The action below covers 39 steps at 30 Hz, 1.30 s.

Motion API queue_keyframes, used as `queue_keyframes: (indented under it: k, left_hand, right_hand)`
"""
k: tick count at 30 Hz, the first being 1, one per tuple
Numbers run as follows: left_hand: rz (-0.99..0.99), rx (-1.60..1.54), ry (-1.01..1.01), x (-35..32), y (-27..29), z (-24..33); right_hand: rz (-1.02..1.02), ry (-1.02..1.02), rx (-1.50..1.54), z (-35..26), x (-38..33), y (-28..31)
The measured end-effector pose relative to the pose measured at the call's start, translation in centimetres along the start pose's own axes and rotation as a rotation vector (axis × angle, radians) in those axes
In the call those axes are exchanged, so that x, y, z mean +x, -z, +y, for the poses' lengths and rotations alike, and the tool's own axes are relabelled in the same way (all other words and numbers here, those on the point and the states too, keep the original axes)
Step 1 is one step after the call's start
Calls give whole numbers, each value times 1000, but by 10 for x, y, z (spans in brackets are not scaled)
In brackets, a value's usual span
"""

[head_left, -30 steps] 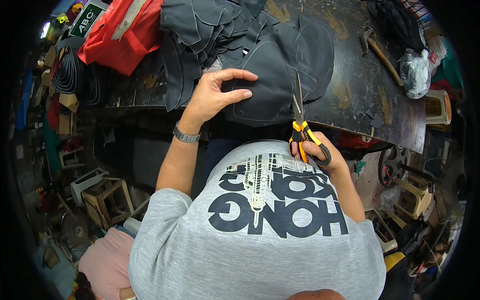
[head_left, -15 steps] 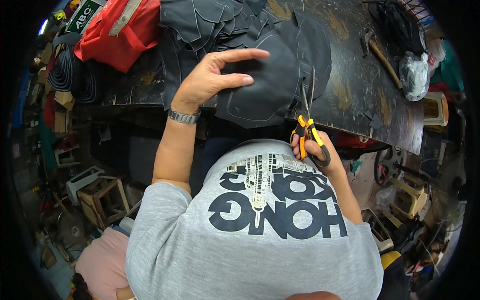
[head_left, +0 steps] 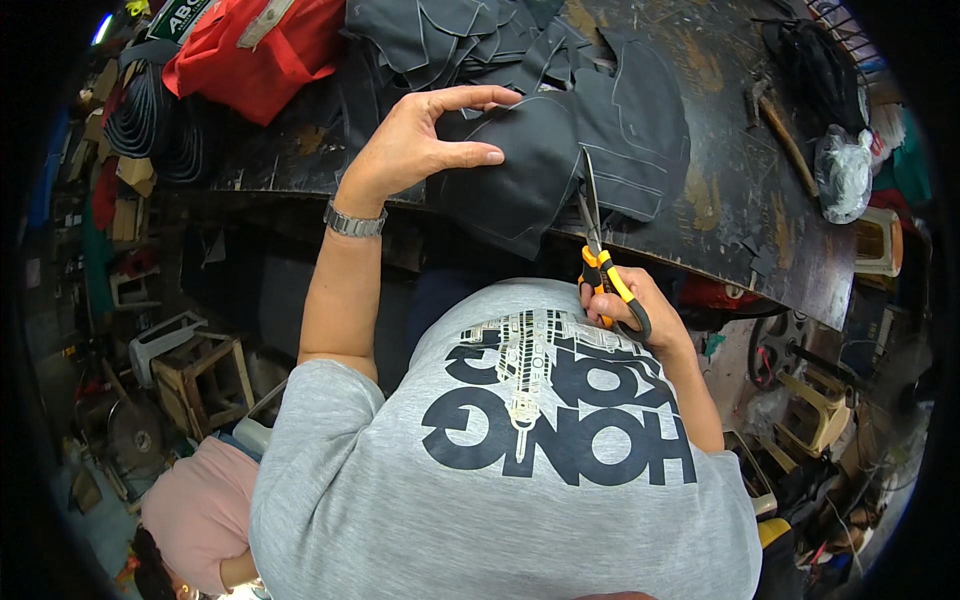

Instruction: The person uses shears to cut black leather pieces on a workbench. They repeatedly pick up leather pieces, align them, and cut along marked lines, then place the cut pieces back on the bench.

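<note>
A black leather-like piece with thin pale outlines lies over the table's near edge, its lower corner hanging out. My left hand, wearing a metal watch, holds it from the left. The thumb lies on top and the forefinger curves to the upper edge; the other fingers are hidden. In my right hand are scissors with orange, yellow and black handles. Their slightly parted blades point away from me at the piece's right edge. Another marked black piece lies just to the right.
More cut black pieces are heaped behind. A red bag and rolled dark material sit at left. On the right are a hammer, a clear plastic bag and small scraps. A person in pink is at lower left.
The held piece has turned, and its hanging corner has shifted right. The scissors have moved slightly left to its edge, their blades closer together. The neighbouring piece shows more.
</note>
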<state>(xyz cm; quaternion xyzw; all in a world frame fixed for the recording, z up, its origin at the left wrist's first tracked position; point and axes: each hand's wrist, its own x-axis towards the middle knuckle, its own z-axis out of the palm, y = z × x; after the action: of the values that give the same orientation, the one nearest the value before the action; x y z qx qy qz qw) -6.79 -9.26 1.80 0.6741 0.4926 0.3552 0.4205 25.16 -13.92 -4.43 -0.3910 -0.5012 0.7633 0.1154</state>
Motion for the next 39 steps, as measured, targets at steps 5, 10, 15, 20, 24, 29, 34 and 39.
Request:
queue_keyframes:
  k: [5, 10, 15, 20, 24, 29, 34, 39]
  left_hand:
    - [-360, -222, -2, -1, 0, -5]
    - [-409, -105, 61, -11, -4, -8]
    - [-312, -56, 14, -11, -13, -7]
    - [-254, -327, 105, -3, -29, -3]
    - [-332, -389, 8, 7, -43, 1]
    - [-281, -548, 48, 14, -58, 11]
    - [-70, -572, 40, 19, -69, 16]
    - [78, -625, -22, 23, -63, 13]
  right_hand:
    - [-13, -7, 66, 1, -7, 5]
    - [4, -57, -58, 1, -14, 17]
    - [-13, -42, -32, 0, -13, 18]
    - [-17, 41, 114, 2, -12, 13]
    - [-52, 128, 177, -2, -16, 15]
    - [67, 102, 235, -4, -21, 5]
    - [41, 101, 168, -4, -16, 4]
    - [21, 112, 75, -6, -17, 6]
